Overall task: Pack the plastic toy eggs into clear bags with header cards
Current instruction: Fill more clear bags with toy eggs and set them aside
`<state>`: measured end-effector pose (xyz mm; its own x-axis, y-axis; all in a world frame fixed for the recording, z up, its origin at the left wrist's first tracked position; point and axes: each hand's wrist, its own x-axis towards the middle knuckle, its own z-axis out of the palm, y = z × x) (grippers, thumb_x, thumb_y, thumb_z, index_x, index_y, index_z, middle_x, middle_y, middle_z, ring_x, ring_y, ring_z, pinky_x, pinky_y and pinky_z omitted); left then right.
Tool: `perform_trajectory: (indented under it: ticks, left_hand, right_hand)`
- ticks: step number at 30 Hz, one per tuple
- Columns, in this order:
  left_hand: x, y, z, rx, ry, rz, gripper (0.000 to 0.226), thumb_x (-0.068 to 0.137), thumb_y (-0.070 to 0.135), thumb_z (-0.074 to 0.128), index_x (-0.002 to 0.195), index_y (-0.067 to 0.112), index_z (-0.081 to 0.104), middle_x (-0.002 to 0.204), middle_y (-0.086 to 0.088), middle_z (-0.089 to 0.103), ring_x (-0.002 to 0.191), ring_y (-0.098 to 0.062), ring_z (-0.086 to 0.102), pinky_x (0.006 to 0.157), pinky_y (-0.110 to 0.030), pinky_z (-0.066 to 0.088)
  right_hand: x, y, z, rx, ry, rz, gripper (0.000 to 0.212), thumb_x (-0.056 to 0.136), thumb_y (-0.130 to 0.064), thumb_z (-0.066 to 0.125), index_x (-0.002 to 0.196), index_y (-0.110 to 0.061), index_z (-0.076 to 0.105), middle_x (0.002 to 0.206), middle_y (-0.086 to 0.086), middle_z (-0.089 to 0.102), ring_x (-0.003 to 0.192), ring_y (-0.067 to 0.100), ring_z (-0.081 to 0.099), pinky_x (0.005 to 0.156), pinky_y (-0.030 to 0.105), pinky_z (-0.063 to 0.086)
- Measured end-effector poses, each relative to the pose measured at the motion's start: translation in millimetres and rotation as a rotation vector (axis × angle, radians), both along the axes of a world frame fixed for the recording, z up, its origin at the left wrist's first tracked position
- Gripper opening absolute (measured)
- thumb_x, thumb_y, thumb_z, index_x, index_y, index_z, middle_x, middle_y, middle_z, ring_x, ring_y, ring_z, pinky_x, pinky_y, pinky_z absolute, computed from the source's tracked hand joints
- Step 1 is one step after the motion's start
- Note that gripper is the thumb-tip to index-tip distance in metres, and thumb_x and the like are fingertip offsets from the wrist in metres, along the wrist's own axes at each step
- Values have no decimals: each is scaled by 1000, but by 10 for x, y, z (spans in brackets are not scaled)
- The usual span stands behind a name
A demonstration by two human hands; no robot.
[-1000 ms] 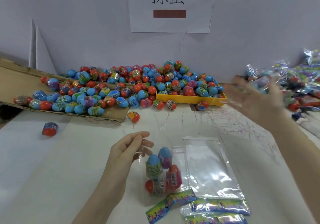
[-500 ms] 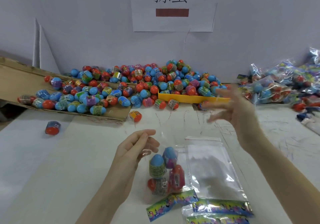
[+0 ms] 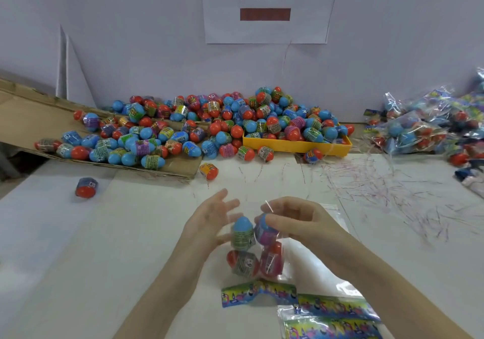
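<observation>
Item: clear bag point(image 3: 258, 254), on the bench point(image 3: 131, 247) in front centre, four toy eggs point(image 3: 242, 234) loaded. Long axis runs near to far; header card point(image 3: 258, 292) toward the viewer, mouth away.

Left hand point(image 3: 209, 220): fingers spread, beside the bag mouth. Right hand point(image 3: 298, 223): fingers curled, grip apparently pinching the film at the top; cannot be confirmed.

Done: heap of filled bags point(image 3: 424, 126) at far right. Left: loose egg pile point(image 3: 209, 126); empty bags point(image 3: 330, 317) stacked nearby.

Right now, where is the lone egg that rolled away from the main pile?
In the head view, the stray egg lies alone on the white table, far left, in front of the cardboard sheet and well left of the left hand.
</observation>
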<state>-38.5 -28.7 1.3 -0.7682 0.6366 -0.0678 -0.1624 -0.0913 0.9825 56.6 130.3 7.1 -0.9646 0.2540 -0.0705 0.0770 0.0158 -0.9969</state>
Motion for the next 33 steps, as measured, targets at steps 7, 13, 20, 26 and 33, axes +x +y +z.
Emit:
perform_trajectory:
  ticks: [7,13,20,26,33]
  left_hand:
    - [36,-27,-47,-84,33,3,37,62,37,64,95,23,68,89,1,74,81,-10,70,64,-18,55]
    - [40,-21,-61,-101,31,-2,37,58,40,65,92,27,69,90,3,74,84,-10,69,66,-19,54]
    - [51,-29,-58,-84,25,-18,42,55,42,66,94,26,68,90,2,74,82,-10,70,63,-17,54]
    - [70,-64,-58,-51,-7,-26,55,58,50,59,107,26,59,90,1,75,81,-14,71,64,-17,54]
    - [65,-79,-91,-61,-46,15,43,61,41,63,94,14,65,89,-5,75,77,-22,70,64,-23,57]
  right_hand:
    - [34,-8,33,30,-17,7,47,70,-43,61,114,-27,60,97,-1,72,91,14,67,76,19,51]
    - [35,-65,44,84,88,-150,39,63,-40,65,99,-26,65,85,-3,74,78,8,68,70,15,49]
    - [45,-93,38,95,111,-205,57,51,-46,69,104,-25,63,81,-2,74,82,11,69,81,27,53]
    - [65,-80,47,-32,100,-201,36,57,-29,71,90,-17,69,79,5,74,74,11,69,65,14,50]
    - [77,-85,59,-40,135,-208,19,59,-26,68,74,-17,74,75,7,73,63,15,68,57,15,49]
